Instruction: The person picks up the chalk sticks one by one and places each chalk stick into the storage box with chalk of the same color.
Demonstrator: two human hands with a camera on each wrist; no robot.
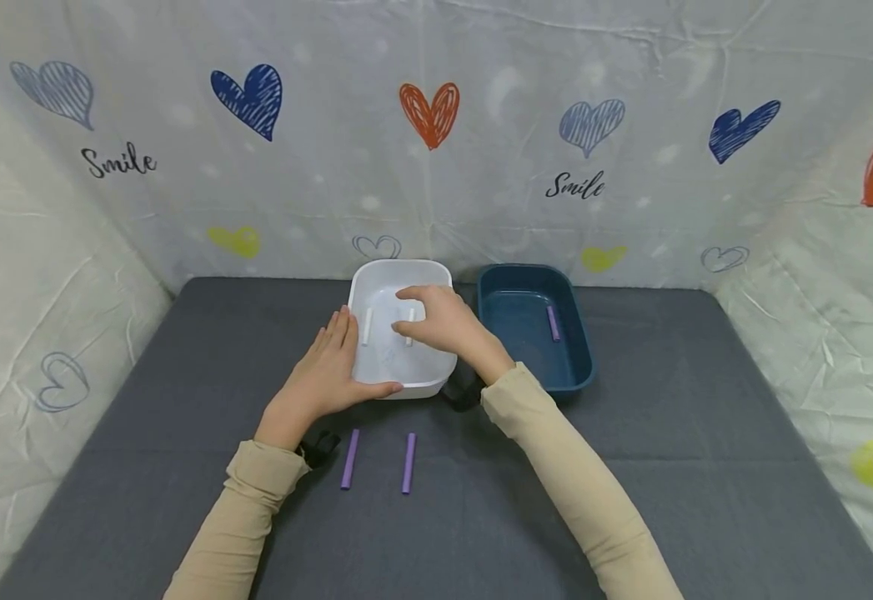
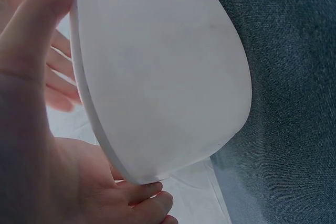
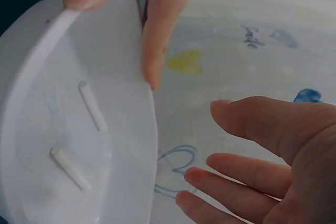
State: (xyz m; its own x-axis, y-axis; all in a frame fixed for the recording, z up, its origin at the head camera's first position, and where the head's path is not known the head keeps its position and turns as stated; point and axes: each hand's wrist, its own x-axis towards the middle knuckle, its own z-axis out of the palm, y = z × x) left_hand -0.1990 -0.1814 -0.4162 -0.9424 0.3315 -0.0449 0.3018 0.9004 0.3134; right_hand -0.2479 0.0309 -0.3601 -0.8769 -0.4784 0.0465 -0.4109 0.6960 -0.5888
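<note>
My left hand (image 1: 323, 367) holds the near-left corner of a white tray (image 1: 398, 383), its thumb on the front rim and its fingers along the left side. Two short white sticks (image 3: 93, 106), like chalk, lie apart on the tray's floor. Over this tray hovers my right hand (image 1: 444, 321), thumb and fingers spread apart with nothing held between them. From the head view, one white stick (image 1: 410, 337) appears in the gap between its thumb and forefinger. A purple stick (image 1: 351, 458) and another purple stick (image 1: 409, 462) lie on the cloth before the tray.
To the right of the white tray stands a dark blue tray (image 1: 507, 333), with one purple stick (image 1: 553, 323) inside. Dark grey cloth (image 1: 669, 467) covers the table. A white sheet printed with hearts (image 1: 481, 200) hangs behind the trays and at both sides.
</note>
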